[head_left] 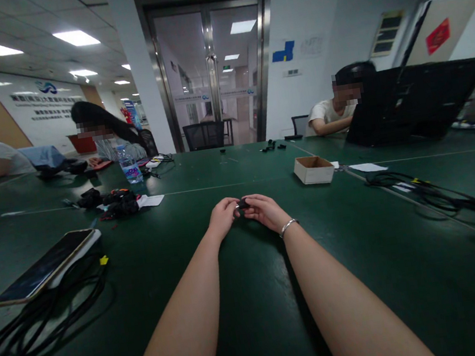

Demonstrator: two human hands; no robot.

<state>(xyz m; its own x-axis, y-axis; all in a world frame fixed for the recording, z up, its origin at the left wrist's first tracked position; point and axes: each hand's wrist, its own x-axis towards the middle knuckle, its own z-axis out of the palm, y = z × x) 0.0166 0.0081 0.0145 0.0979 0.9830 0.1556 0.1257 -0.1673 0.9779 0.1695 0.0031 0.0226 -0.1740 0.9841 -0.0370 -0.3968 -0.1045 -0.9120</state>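
Over the green table (255,294), a small black piece with a shiny light end (242,204) sits between my fingertips; its exact kind is too small to make out. My left hand (224,214) pinches it at the shiny end. From the other side, my right hand (264,209) closes its fingertips on the dark part. A silver bracelet (288,228) circles my right wrist. The fingers cover much of the piece.
An open cardboard box (314,171) stands right of my hands. Small black pieces (272,146) lie farther back. At left are a phone (49,262), coiled cables (48,313), dark bundled items (111,201) and a bottle (129,165). A monitor (413,101) and co-workers surround the table.
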